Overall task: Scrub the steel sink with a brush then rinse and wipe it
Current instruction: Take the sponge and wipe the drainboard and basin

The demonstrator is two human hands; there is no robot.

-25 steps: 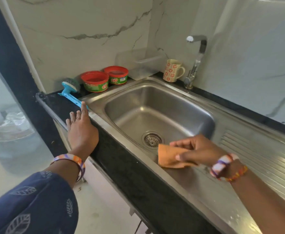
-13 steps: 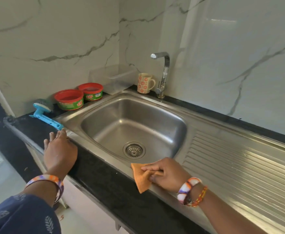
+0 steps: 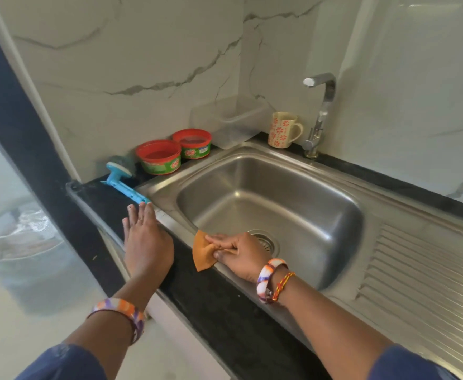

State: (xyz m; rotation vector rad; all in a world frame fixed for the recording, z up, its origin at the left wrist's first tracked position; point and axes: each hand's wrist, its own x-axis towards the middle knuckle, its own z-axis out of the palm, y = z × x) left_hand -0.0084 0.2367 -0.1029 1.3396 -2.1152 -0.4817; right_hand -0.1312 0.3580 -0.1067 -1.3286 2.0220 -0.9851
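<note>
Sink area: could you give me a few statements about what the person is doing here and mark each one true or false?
1. The right hand holds an orange cloth at the front rim of the steel sink. True.
2. The left hand grips the blue brush. False: it rests flat on the counter edge, and the brush lies on the counter just beyond its fingertips.
3. Water is running from the tap. False: no stream shows.
4. A flowered mug stands beside the tap. True.
5. Two red-lidded tubs sit inside the basin. False: they stand on the counter behind the sink's left corner.
</note>
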